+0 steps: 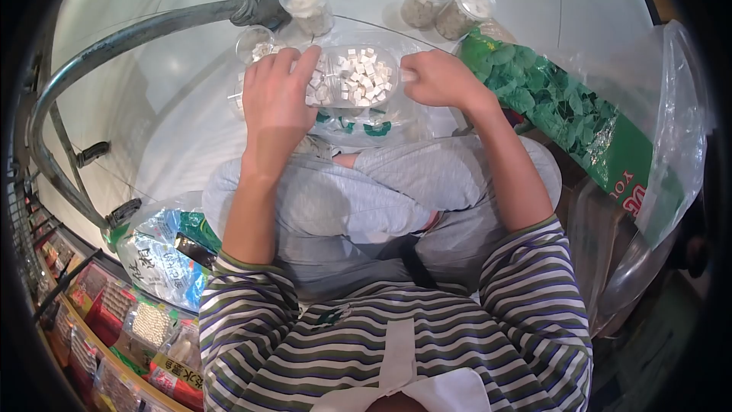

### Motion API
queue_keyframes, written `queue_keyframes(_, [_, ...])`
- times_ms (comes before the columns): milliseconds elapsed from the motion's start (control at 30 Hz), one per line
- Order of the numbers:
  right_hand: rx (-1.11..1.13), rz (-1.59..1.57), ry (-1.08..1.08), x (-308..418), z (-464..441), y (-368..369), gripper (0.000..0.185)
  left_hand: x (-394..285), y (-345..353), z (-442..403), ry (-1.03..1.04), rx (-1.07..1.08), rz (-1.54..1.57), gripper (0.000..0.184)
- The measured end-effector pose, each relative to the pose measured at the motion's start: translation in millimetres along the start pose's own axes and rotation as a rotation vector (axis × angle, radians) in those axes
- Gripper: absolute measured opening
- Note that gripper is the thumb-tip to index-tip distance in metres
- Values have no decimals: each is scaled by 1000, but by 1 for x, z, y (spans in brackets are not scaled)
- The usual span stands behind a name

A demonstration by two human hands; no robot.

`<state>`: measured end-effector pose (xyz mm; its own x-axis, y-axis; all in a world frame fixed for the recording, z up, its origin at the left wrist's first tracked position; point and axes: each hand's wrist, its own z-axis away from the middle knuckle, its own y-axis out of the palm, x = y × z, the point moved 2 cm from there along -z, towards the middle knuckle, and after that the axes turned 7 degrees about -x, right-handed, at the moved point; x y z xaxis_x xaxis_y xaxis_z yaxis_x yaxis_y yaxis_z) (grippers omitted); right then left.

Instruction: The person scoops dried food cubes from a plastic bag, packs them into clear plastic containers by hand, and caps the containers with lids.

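Note:
A clear plastic box with small white cubes lies in front of my crossed legs. My left hand covers its left part, palm down, fingers curled over it and thumb side toward the cubes. More cubes show beside that thumb. At the box's right end, my right hand is closed in a pinch, thumb against the fingers. What it pinches, if anything, is too small to make out. Just beyond my left hand stands a small clear cup with pale pieces in it.
Several lidded clear tubs stand farther back, one near a metal tube curving along the left. A green printed plastic bag lies at right. Packaged goods fill a rack at lower left, near a blue-white bag.

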<state>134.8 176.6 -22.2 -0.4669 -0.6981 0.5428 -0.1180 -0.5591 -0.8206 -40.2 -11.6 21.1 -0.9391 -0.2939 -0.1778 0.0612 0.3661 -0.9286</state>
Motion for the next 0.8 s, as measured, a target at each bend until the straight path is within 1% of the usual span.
queue_keyframes(67, [9, -3, 15, -1, 2, 0, 21, -3, -3, 3, 16, 2, -2, 67])
queue_keyframes(133, [19, 1, 24, -1, 0, -3, 21, -6, -8, 4, 45, -82, -1, 66])
queue_keyframes(167, [1, 7, 10, 0, 0, -4, 22, -3, -4, 1, 53, -79, 2, 66])
queue_keyframes(233, [-8, 8, -3, 2, 4, 0, 22, 3, 5, -1, 11, 8, -15, 68])
queue_keyframes(300, [53, 74, 33, 1, -2, -1, 26, 0, 2, 1, -5, 11, -21, 69])
queue_keyframes(367, [49, 73, 34, 1, -2, -3, 26, -1, 0, 1, -5, 32, -19, 70])
queue_keyframes(533, [70, 73, 57, 1, -1, -5, 26, 4, -3, 1, -19, 6, 9, 72])
queue_keyframes(800, [28, 45, 44, -4, -3, -3, 26, 10, -14, -2, -62, -30, 79, 71])
